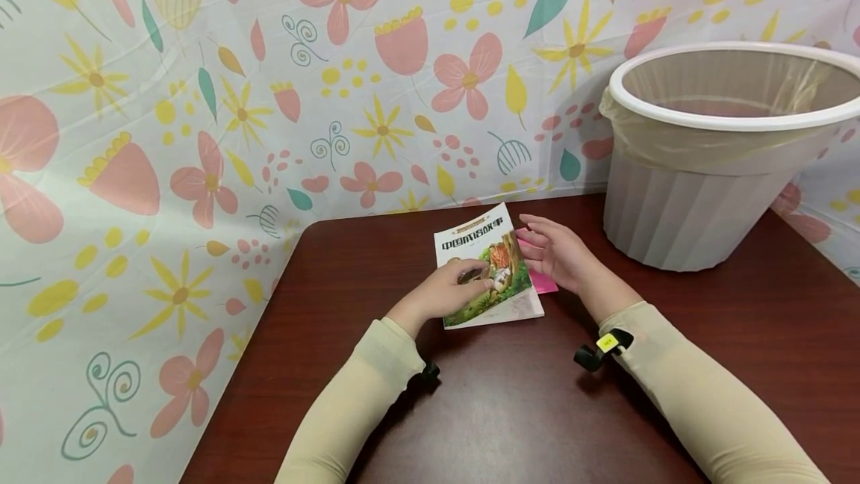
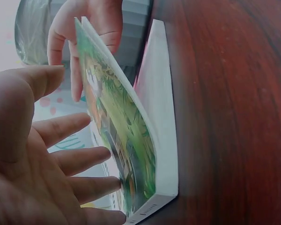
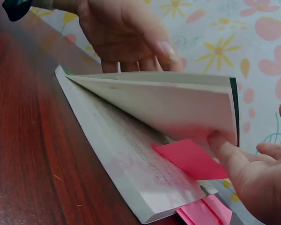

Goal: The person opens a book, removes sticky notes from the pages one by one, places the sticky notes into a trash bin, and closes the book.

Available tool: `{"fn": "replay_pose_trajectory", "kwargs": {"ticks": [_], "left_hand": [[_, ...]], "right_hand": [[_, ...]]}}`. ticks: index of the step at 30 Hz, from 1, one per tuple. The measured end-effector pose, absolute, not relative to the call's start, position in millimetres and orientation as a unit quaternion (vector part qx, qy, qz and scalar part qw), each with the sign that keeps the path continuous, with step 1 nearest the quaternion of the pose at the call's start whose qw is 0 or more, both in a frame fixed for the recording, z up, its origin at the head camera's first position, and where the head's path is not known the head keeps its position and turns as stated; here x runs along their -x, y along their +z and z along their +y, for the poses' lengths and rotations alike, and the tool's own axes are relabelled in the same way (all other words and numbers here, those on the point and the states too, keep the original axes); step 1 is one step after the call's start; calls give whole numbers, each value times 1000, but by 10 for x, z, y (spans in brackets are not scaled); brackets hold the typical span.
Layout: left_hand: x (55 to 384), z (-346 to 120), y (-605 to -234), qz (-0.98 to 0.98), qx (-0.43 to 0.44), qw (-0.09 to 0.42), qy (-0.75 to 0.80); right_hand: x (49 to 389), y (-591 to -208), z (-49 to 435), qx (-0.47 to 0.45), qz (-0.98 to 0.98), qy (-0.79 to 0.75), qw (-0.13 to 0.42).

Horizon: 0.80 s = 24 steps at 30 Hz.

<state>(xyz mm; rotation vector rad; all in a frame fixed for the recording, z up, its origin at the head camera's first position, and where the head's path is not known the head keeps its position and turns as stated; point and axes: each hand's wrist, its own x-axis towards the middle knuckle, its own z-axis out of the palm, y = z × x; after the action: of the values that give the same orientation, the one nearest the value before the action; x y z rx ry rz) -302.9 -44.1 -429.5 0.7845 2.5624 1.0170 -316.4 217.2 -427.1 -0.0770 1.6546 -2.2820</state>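
A paperback book (image 1: pixel 473 251) with an illustrated cover lies on the table, its front part lifted away from the lower pages. My left hand (image 1: pixel 446 290) rests its spread fingers on the cover near the spine. Beside the opposite edge is my right hand (image 1: pixel 561 256), palm turned toward the book. In the right wrist view, one of its fingertips (image 3: pixel 220 140) touches the underside of the raised pages, with the thumb apart. A bright pink piece of paper (image 3: pixel 192 159) sticks out from between the pages, and more pink paper (image 3: pixel 208 211) shows at the book's lower corner.
On the right of the dark wooden table (image 1: pixel 524 402) stands a large pale waste bin (image 1: pixel 672 200) lined with a clear bag. A flower-patterned cloth (image 1: pixel 262 95) hangs along the back and left sides.
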Motion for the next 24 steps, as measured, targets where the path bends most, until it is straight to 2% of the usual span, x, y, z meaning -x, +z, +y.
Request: {"fn": "replay_pose_trajectory", "kwargs": {"ticks": [9,24], "left_hand": [[3070,-498,-4252,868,-271,123,398],[3104,-519,-4242,827,-228,142,494]], "right_hand": [[3205,-4266,2124,66,631,-748,195],[3286,-4211,1929,113,684,-682,233]]}}
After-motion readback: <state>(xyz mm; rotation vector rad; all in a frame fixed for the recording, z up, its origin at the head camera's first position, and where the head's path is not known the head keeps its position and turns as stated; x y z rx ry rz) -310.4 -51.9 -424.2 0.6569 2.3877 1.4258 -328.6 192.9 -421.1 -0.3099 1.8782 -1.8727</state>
